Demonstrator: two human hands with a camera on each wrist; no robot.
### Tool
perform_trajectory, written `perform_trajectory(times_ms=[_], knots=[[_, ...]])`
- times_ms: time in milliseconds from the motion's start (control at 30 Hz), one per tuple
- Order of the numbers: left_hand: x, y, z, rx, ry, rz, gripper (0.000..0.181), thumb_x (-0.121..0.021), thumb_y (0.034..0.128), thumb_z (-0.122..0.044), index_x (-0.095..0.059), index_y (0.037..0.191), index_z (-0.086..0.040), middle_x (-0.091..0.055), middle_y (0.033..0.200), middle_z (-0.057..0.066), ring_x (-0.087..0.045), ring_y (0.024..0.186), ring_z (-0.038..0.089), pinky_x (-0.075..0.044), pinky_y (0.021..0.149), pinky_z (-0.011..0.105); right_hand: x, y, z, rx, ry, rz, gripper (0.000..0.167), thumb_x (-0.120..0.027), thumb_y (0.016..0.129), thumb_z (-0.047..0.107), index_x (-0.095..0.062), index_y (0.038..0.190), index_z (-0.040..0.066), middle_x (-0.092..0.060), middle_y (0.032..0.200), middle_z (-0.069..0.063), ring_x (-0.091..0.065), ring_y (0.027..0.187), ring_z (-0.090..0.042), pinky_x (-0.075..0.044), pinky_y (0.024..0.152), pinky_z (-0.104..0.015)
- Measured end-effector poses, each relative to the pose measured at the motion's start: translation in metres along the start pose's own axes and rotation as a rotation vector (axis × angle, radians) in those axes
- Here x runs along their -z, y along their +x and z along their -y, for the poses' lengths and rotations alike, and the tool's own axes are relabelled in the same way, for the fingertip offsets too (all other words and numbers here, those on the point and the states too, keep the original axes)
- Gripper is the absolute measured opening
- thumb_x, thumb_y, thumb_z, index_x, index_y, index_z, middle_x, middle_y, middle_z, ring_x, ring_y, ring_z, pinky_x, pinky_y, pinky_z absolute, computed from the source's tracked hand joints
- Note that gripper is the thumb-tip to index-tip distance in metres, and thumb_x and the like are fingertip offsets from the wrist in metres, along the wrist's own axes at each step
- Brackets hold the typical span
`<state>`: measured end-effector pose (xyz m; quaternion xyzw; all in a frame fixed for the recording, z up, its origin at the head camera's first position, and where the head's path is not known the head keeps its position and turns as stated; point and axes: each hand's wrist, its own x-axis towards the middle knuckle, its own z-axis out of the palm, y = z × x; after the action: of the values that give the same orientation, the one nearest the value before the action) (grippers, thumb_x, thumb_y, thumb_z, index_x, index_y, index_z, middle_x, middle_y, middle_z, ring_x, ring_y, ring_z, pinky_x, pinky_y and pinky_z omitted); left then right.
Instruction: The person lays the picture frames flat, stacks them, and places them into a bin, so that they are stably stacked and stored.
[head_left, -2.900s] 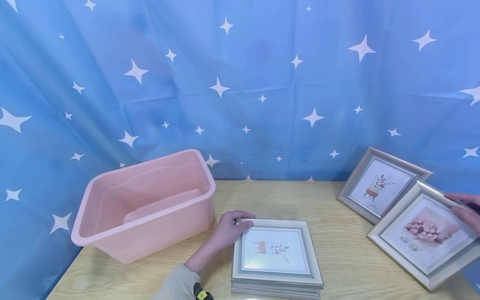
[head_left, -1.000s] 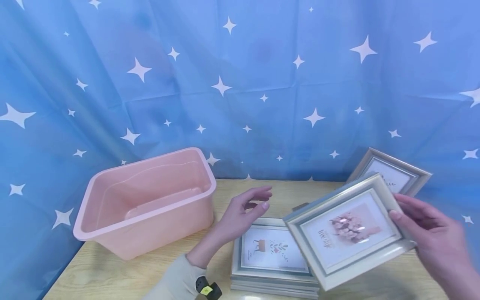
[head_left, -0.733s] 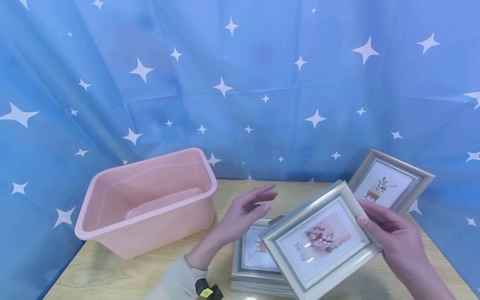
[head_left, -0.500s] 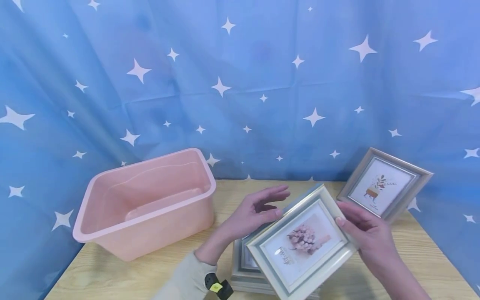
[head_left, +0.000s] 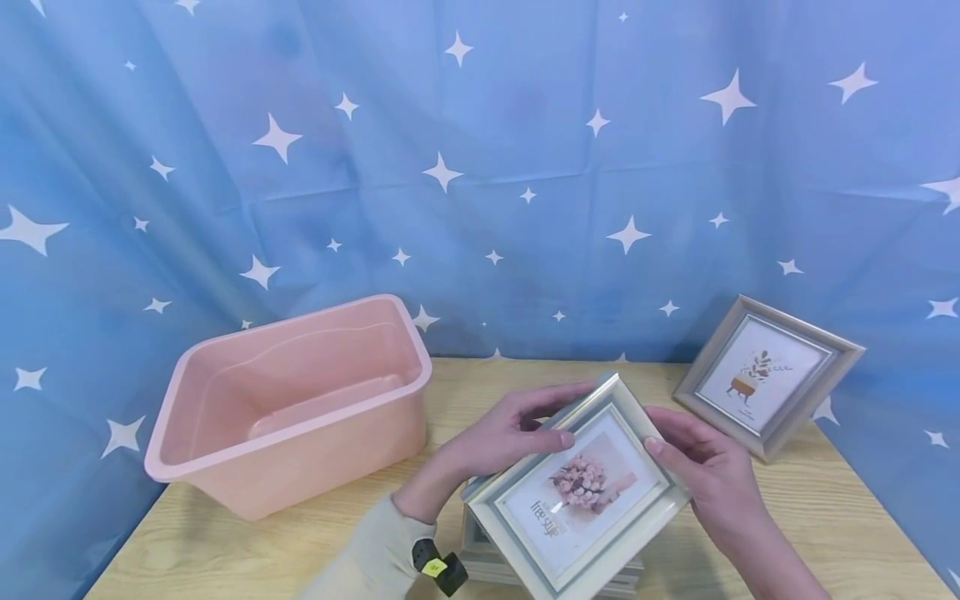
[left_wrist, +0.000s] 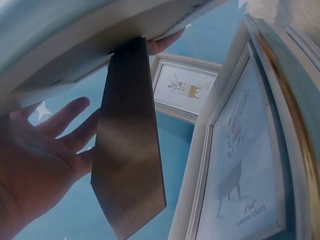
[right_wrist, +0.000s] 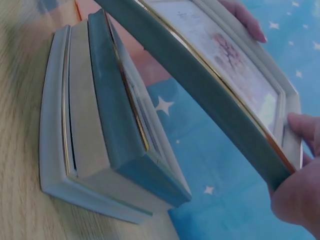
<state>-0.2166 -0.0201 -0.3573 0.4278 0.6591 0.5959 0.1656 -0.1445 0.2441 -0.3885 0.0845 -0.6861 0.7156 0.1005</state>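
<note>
A pale picture frame (head_left: 600,471) with a pink flower picture is tilted above a stack of picture frames (right_wrist: 100,115). My right hand (head_left: 716,479) grips its right edge, thumb on the front and fingers behind. Over the left edge lies the thumb of my left hand (head_left: 498,437). In the left wrist view that hand's fingers (left_wrist: 65,117) are spread behind the frame, beside its brown stand leg (left_wrist: 127,145), which sticks out from the back. Whether they touch the leg I cannot tell. The held frame hides much of the stack in the head view.
A pink plastic tub (head_left: 300,450) stands at the left of the wooden table (head_left: 255,558). Another picture frame (head_left: 765,375) with a plant drawing stands at the back right. A blue curtain (head_left: 525,125) with white stars hangs behind.
My right hand has brought the flower picture frame from the far right leftward over the stack. My left hand has left the stack and moved right to meet the frame's left edge.
</note>
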Motion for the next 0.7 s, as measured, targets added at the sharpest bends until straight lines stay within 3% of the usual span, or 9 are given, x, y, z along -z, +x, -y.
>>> perform_trajectory(times_ms=[233, 433, 700], knots=[[0.005, -0.002, -0.002, 0.002, 0.004, 0.067, 0.065, -0.058, 0.1002, -0.018, -0.036, 0.161, -0.015, -0.044, 0.157, 0.009, -0.059, 0.121, 0.011, -0.056, 0.094, 0.036, -0.007, -0.002, 0.004, 0.052, 0.004, -0.028, 0.035, -0.064, 0.095, -0.011, -0.072, 0.123, 0.008, -0.075, 0.113, 0.004, -0.071, 0.1, -0.009, -0.06, 0.072, -0.027], [0.009, -0.004, -0.003, 0.044, 0.0, 0.112, 0.064, -0.054, 0.1042, -0.024, -0.03, 0.163, -0.021, -0.04, 0.16, 0.006, -0.057, 0.122, 0.01, -0.055, 0.096, 0.035, -0.01, -0.001, 0.004, 0.025, -0.028, -0.046, 0.033, -0.066, 0.096, -0.006, -0.071, 0.126, 0.007, -0.075, 0.113, 0.005, -0.071, 0.099, -0.009, -0.061, 0.072, -0.028], [0.012, -0.009, -0.002, 0.105, 0.009, 0.107, 0.064, -0.056, 0.103, -0.023, -0.032, 0.163, -0.023, -0.045, 0.155, 0.007, -0.067, 0.1, 0.01, -0.061, 0.08, 0.038, -0.006, -0.001, 0.001, -0.007, -0.018, -0.087, 0.032, -0.067, 0.096, -0.003, -0.073, 0.124, 0.011, -0.075, 0.11, 0.007, -0.071, 0.095, -0.008, -0.06, 0.07, -0.027]])
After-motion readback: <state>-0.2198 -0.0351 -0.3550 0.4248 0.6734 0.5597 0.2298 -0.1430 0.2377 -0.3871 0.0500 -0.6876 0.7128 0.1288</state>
